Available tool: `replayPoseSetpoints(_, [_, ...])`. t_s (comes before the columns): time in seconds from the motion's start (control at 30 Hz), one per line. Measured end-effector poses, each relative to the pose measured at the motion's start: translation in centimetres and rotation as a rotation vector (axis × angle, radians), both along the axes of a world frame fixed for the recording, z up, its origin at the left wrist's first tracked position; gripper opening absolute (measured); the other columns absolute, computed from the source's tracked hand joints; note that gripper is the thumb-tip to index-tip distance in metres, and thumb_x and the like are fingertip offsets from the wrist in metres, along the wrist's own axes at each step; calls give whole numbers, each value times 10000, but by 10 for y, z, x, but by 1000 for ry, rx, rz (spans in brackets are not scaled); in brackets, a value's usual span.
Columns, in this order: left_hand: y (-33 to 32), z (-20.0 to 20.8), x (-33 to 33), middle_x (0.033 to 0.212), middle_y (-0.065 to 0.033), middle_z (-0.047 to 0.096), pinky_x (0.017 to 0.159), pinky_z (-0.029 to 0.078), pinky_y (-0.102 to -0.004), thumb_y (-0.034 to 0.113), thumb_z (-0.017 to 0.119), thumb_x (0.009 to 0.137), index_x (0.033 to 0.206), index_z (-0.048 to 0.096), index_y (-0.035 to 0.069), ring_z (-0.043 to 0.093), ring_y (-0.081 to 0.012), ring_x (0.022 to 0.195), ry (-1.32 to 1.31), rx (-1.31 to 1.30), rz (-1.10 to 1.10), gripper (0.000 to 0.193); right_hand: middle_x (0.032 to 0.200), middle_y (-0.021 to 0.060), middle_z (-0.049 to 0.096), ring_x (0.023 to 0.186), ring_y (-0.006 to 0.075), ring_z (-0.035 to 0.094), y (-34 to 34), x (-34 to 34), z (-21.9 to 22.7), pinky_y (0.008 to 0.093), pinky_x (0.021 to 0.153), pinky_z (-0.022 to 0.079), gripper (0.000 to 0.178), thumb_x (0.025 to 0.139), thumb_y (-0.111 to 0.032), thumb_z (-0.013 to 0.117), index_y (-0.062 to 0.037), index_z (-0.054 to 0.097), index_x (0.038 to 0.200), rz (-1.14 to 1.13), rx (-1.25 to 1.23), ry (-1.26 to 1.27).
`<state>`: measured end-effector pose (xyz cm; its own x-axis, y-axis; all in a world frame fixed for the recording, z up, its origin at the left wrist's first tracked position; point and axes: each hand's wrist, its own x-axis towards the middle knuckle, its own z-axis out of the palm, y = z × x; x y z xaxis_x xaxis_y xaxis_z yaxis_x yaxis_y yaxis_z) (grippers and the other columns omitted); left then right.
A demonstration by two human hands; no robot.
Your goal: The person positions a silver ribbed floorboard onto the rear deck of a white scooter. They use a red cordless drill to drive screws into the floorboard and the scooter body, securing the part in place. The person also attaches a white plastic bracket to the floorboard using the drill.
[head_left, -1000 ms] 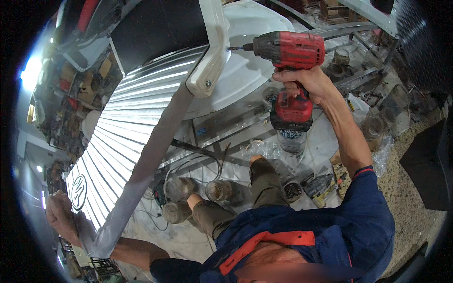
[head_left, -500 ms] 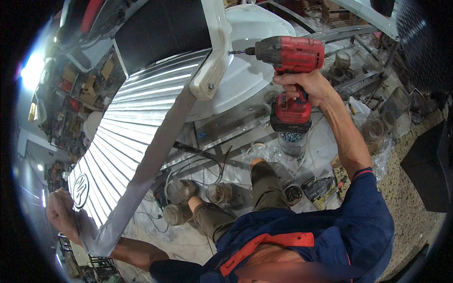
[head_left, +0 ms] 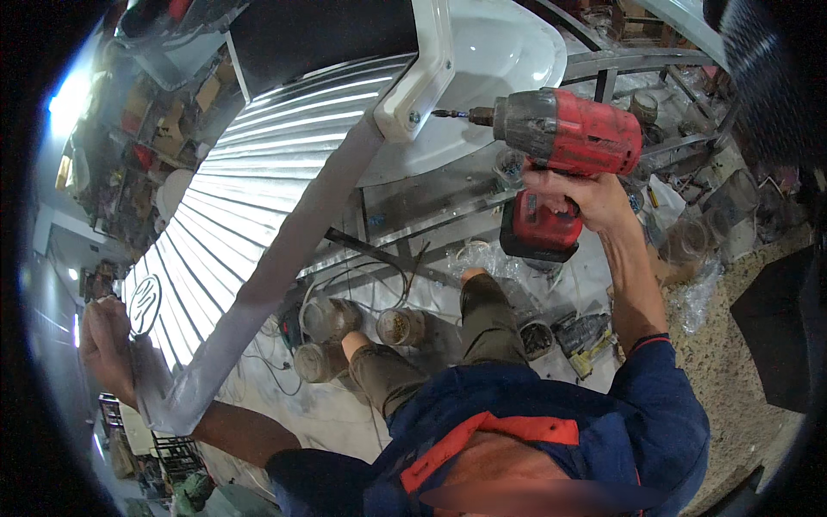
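Observation:
A ribbed silver panel [head_left: 250, 207] with a round emblem and a cloudy film along its edge slants across the left. My left hand [head_left: 108, 340] is closed around its lower left end. At its upper right end is a white bracket [head_left: 435, 77] with a lower screw [head_left: 414, 117] and an upper screw [head_left: 448, 65]. My right hand [head_left: 590, 196] grips the handle of a red cordless impact driver [head_left: 594, 133]. Its bit [head_left: 450, 114] points left, the tip just beside the lower screw; contact is not clear.
A black panel [head_left: 323, 39] adjoins the ribbed one. Behind the bracket lies a white curved shell [head_left: 508, 52] on a metal frame [head_left: 612, 65]. Jars of small parts [head_left: 401, 327] stand on the floor by my legs, with cables [head_left: 370, 267] and a clear plastic bag [head_left: 702, 297] around.
The driver has moved right and slightly down, its bit leaving the upper screw area for the lower screw. The panel and bracket have shifted up and right in view, the left hand still holding on.

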<state>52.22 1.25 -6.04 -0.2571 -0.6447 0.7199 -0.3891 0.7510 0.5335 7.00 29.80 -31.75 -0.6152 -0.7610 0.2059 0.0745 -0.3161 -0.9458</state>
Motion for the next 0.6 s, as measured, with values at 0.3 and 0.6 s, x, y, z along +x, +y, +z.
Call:
replayPoseSetpoints(0.3, [9,7,-8,778,-7,624,563,376,-187,327,589,1033,924,665,41,508,-41,649,47,163,-89,316,713,-1,589,538,71,462,-7,6,6,248,489,376,201,845,-114,765,-28,672,1001,-4,91,48])
replayPoseSetpoints(0.6, [13,0,-14,755,-13,655,582,418,-199,351,662,984,895,697,40,552,-48,656,86,62,-20,326,771,6,603,552,72,467,-9,6,-8,247,488,373,240,870,-94,729,-21,636,1078,11,6,51])
